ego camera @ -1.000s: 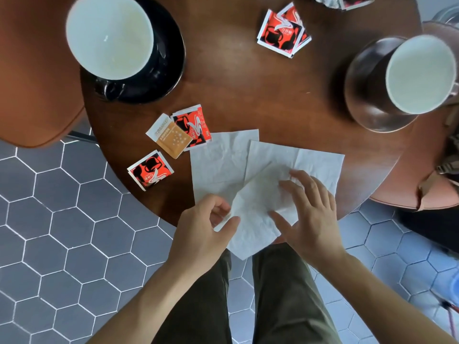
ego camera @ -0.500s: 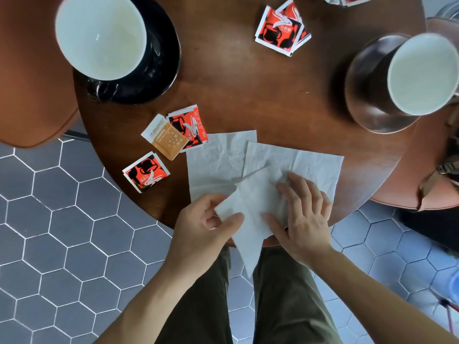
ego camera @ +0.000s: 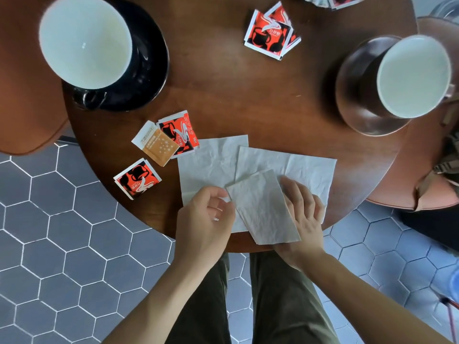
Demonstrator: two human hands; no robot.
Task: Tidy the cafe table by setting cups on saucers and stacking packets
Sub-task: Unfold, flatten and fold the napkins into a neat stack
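Both hands worked a folded napkin (ego camera: 263,209) at the surface's (ego camera: 223,78) near edge — left hand (ego camera: 203,224) pinching its left side, right hand (ego camera: 303,214) half hidden beneath, grip unclear. Red packets (ego camera: 137,178) lay scattered left; cups (ego camera: 84,40) sat on saucers (ego camera: 149,70).

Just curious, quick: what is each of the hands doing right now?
Left hand: fingers curled, pinching the folded napkin at its left edge.
Right hand: open, fingers straight, partly tucked under the same napkin.
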